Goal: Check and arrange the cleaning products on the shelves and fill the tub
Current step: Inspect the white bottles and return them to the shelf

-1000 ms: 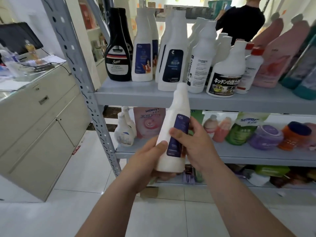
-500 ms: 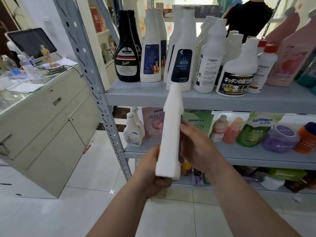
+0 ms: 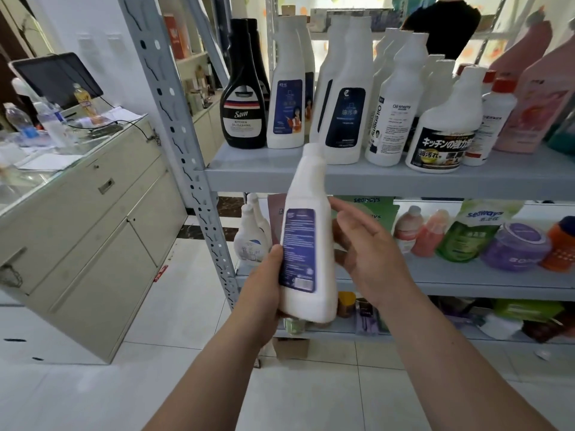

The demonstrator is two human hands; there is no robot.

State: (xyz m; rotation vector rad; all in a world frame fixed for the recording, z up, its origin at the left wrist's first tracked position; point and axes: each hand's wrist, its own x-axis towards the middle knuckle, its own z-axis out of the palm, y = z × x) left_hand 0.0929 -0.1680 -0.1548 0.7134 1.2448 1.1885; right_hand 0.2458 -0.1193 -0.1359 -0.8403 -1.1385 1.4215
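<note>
Closest to the camera, the left hand (image 3: 264, 290) wraps the lower body of a white bottle (image 3: 311, 194), thumb on the edge of its dark blue label (image 3: 298, 248), fingers curled beneath. The right hand (image 3: 370, 253) is loose and spread just beside the bottle's right flank, holding nothing (whether a fingertip brushes the plastic I cannot tell). The bottle hangs roughly upright in the air before the shelving, its cap level with the lip of the top shelf (image 3: 273, 174).

One hand alone carries it, and low down. The body looks smooth and glossy, tall with sloping shoulders, so I judge it could pivot above the grip and slip to the tiled floor (image 3: 186, 384). Set back carelessly, it could also knock the crowded row behind.

That row is hard moulded plastic: a waisted black bottle (image 3: 244, 110) stands just beside matching white bottles (image 3: 287, 88), all with paper-like labels. Farther down, the middle shelf (image 3: 466, 279) holds soft green pouches (image 3: 466, 234) and a squat, translucent purple jar (image 3: 518, 247). Shelves and the perforated upright (image 3: 174, 119) look like painted grey metal.
</note>
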